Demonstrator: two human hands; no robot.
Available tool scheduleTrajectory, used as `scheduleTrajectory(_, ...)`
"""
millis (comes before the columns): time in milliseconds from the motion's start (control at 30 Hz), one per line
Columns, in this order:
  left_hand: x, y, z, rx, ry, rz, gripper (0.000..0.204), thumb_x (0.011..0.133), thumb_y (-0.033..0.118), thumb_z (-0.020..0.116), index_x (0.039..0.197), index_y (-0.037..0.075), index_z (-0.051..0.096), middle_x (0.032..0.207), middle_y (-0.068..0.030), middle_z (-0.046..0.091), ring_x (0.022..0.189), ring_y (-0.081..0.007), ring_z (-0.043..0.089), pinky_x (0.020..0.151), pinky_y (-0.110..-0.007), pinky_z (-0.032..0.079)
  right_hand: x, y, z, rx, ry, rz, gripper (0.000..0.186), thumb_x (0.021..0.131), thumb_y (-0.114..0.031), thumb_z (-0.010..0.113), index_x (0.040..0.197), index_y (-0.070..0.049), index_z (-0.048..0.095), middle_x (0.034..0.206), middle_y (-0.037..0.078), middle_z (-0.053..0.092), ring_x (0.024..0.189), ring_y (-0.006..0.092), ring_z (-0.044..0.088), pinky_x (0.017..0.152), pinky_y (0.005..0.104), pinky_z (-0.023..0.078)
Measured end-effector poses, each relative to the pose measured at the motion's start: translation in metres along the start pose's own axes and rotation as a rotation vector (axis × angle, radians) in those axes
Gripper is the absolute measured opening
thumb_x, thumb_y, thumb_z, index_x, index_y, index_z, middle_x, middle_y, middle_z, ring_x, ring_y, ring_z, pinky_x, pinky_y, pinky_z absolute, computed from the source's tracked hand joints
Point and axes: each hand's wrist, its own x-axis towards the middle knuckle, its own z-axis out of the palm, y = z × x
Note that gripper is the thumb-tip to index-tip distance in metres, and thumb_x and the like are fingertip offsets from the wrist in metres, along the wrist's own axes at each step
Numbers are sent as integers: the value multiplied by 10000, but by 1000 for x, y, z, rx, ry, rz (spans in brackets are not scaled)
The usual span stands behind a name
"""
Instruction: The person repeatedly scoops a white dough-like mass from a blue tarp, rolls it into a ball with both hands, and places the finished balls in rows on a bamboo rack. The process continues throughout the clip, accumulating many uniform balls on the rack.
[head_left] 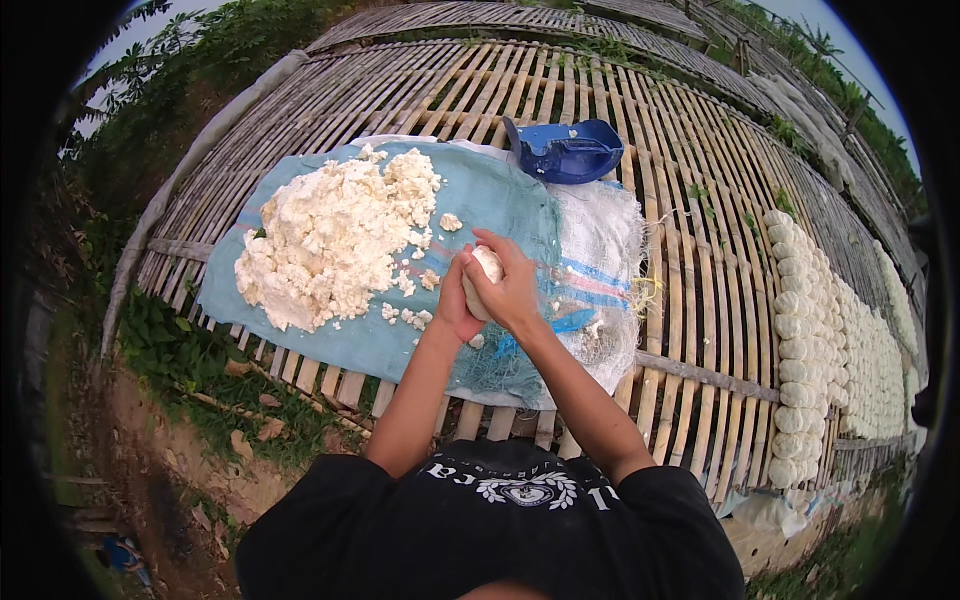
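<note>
Between my two palms sits a rounded ball of white dough-like mash (487, 266). My left hand (458, 300) cups it from the left and below. Wrapped over its right side is my right hand (515, 285), fingers closed around it. Both hands are over a teal woven sheet (500, 190). Left of them rises a large crumbly heap of the same white mash (325, 240), with loose crumbs (450, 222) scattered between heap and hands. Part of the ball is hidden by my fingers.
A blue cut-open plastic scoop (570, 152) lies past my hands on a white woven sack (600, 225). Everything rests on a bamboo slat platform (690, 300). Rows of pale shaped lumps (795, 350) line its right side. Leafy plants (200, 370) grow beneath the near left edge.
</note>
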Motion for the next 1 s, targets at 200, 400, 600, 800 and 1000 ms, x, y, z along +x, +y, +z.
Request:
scheduleTrajectory(200, -20, -6, 23, -104, 121, -1, 690, 1066, 659, 409, 1510, 140, 506, 1486, -104, 587, 1344, -282, 607, 1135, -469, 490, 4, -9, -17, 330, 166, 178, 340, 919, -287, 789, 1133, -26, 754, 979, 146, 774, 843, 280, 751, 783, 362, 577)
scheduleTrajectory(400, -31, -44, 40, -118, -80, -4, 578, 1062, 551, 498, 1457, 130, 528, 1404, -60, 630, 1289, -234, 635, 1073, -427, 540, -23, -25, -52, 15, 229, -284, 281, 875, -215, 801, 1097, -46, 759, 944, 121, 748, 873, 258, 734, 773, 357, 577)
scheduleTrajectory(600, -19, -96, 64, -85, 12, -141, 519, 1053, 505, 525, 1417, 136, 555, 1384, -61, 644, 1243, -218, 661, 1053, -400, 556, -36, -15, -127, -157, 80, -191, 169, 820, -267, 807, 840, -104, 765, 856, 66, 710, 787, 269, 706, 675, 377, 571)
scheduleTrajectory(800, -3, -167, 91, -180, -272, -285, 538, 1036, 507, 538, 1343, 70, 591, 1324, -94, 666, 1225, -244, 673, 1014, -419, 583, -88, 9, -208, -230, 202, -141, 210, 831, -267, 793, 889, -67, 763, 928, 88, 722, 848, 284, 722, 745, 384, 586)
scheduleTrajectory(1000, 17, -248, 150, 75, -29, -532, 497, 1094, 461, 468, 1359, 61, 597, 1335, -144, 676, 1166, -307, 712, 1029, -476, 594, -130, 12, -339, -354, -94, -24, 626, 804, -327, 857, 1355, -107, 656, 1315, 167, 635, 1171, 372, 661, 945, 446, 575)
